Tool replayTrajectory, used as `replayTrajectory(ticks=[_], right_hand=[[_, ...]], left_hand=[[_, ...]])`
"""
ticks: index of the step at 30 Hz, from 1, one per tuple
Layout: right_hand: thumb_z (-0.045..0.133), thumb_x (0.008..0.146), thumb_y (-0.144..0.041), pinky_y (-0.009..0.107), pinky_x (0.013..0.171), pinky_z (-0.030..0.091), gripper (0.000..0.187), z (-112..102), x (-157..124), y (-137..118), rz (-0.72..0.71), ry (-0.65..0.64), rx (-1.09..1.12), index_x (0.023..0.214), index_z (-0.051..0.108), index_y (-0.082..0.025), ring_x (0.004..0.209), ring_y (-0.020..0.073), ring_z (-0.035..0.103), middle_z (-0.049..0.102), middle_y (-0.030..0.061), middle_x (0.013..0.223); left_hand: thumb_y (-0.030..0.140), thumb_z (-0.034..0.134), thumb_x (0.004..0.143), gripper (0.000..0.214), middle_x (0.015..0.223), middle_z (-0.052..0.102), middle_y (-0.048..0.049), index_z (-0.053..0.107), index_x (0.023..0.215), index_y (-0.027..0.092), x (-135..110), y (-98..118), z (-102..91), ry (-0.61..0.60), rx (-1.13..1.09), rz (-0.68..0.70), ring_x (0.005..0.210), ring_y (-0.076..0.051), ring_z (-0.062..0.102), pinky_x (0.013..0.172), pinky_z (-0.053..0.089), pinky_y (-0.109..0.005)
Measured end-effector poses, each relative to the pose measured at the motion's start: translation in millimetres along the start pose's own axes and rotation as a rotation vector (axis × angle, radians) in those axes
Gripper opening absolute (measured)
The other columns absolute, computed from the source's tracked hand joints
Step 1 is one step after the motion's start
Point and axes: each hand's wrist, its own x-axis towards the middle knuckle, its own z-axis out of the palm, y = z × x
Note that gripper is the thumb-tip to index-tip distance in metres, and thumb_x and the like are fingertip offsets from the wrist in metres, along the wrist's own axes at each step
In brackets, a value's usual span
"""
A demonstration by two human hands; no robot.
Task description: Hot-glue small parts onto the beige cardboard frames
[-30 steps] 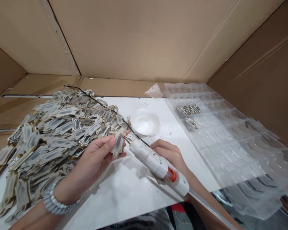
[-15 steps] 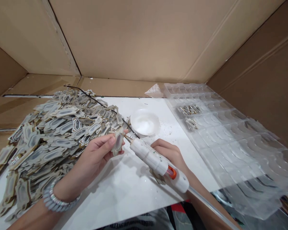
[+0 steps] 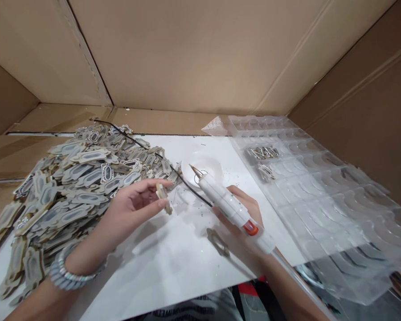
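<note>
My left hand (image 3: 137,203) pinches a small ornate frame-shaped piece (image 3: 163,198) between thumb and fingers, turned nearly edge-on. In my right hand (image 3: 243,209) is a white hot glue gun (image 3: 225,200) with an orange part on its body and a clear glue stick (image 3: 297,278) at its rear. Its metal nozzle points up and left, over a small white dish (image 3: 215,171). One more frame-shaped piece (image 3: 218,242) lies on the white board below the glue gun. The right fingers are partly hidden behind the gun.
A large heap of similar pieces (image 3: 83,178) covers the left side. A black cord (image 3: 133,139) runs across it toward the glue gun. At right stands a clear compartment tray (image 3: 297,191) with small metal parts (image 3: 263,153). Cardboard walls (image 3: 187,53) enclose the back and sides.
The glue gun has moved right and away from the piece, its nozzle now over the dish. My left hand has turned its piece edge-on. The loose piece on the board is more visible.
</note>
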Motion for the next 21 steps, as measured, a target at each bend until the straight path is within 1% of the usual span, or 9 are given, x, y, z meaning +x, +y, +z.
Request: replayTrajectory(ticks=[3,6,8,10,12,14,16,18,21], right_hand=[[0.06,0.083,-0.017,0.025,0.05,0.034,0.02,0.0,1.5,1.4,0.008,0.037,0.002,0.066,0.051,-0.021,0.053,0.01,0.043,0.055,-0.0012,0.074],[0.059,0.084,-0.016,0.025,0.05,0.033,0.023,-0.3,2.0,2.0,0.006,0.032,-0.016,0.064,0.049,-0.021,0.052,0.0096,0.042,0.052,-0.0021,0.071],[0.059,0.084,-0.015,0.025,0.05,0.032,0.024,-0.7,2.0,1.9,-0.005,0.02,-0.015,0.063,0.048,-0.021,0.053,0.0095,0.042,0.05,-0.0024,0.07],[0.059,0.083,-0.015,0.025,0.049,0.031,0.025,-0.7,2.0,1.7,-0.005,0.024,-0.005,0.062,0.046,-0.021,0.052,0.0092,0.041,0.048,-0.0029,0.069],[0.059,0.082,-0.016,0.025,0.048,0.03,0.027,-0.3,2.2,1.5,0.007,0.034,0.005,0.061,0.045,-0.021,0.05,0.0088,0.039,0.045,-0.0033,0.067],[0.06,0.082,-0.018,0.025,0.047,0.029,0.027,0.5,2.3,1.3,0.026,0.05,0.011,0.061,0.044,-0.021,0.049,0.0086,0.037,0.044,-0.0036,0.066],[0.06,0.082,-0.021,0.025,0.046,0.029,0.025,1.2,2.5,0.8,0.054,0.06,0.013,0.062,0.046,-0.021,0.048,0.009,0.035,0.043,-0.0037,0.065],[0.061,0.081,-0.021,0.025,0.046,0.029,0.021,1.5,3.0,0.2,0.073,0.072,0.021,0.064,0.049,-0.021,0.049,0.0096,0.037,0.044,-0.0037,0.065],[0.062,0.079,-0.017,0.024,0.047,0.03,0.017,0.6,4.3,-0.3,0.09,0.083,0.058,0.066,0.052,-0.021,0.05,0.0097,0.037,0.043,-0.0047,0.063]], left_hand=[[0.045,0.072,0.077,0.027,0.09,0.071,-0.002,0.069,0.096,0.025,5.0,-6.5,-6.0,0.19,0.283,0.182,0.081,-0.019,0.067,0.076,0.055,-0.032],[0.039,0.064,0.084,0.018,0.095,0.073,-0.0024,0.065,0.095,0.025,12.1,-18.0,-11.0,0.338,0.669,0.368,0.09,-0.022,0.067,0.087,0.051,-0.038],[0.036,0.062,0.085,0.021,0.093,0.073,-0.0041,0.063,0.102,0.023,16.9,-24.5,-13.1,0.379,0.885,0.4,0.092,-0.026,0.066,0.089,0.048,-0.042],[0.035,0.06,0.086,0.031,0.091,0.073,-0.005,0.059,0.114,0.022,20.1,-27.7,-14.5,0.406,1.032,0.369,0.094,-0.029,0.065,0.09,0.045,-0.047],[0.036,0.06,0.087,0.041,0.093,0.072,-0.0058,0.053,0.125,0.021,20.3,-27.4,-14.4,0.443,1.093,0.348,0.095,-0.031,0.064,0.09,0.043,-0.05],[0.035,0.059,0.088,0.043,0.098,0.071,-0.0077,0.051,0.127,0.02,16.7,-24.4,-10.9,0.458,1.076,0.411,0.096,-0.031,0.063,0.089,0.044,-0.05],[0.031,0.059,0.088,0.035,0.1,0.07,-0.0085,0.054,0.121,0.019,9.6,-20.5,-1.7,0.366,0.993,0.535,0.096,-0.029,0.062,0.086,0.047,-0.045],[0.026,0.059,0.087,0.027,0.099,0.069,-0.0066,0.057,0.113,0.02,0.3,-16.9,13.6,0.144,0.862,0.634,0.095,-0.024,0.062,0.082,0.051,-0.038],[0.018,0.057,0.087,0.03,0.1,0.07,-0.0046,0.054,0.117,0.02,-13.4,-12.9,41.7,-0.197,0.698,0.632,0.098,-0.02,0.062,0.08,0.054,-0.031]])
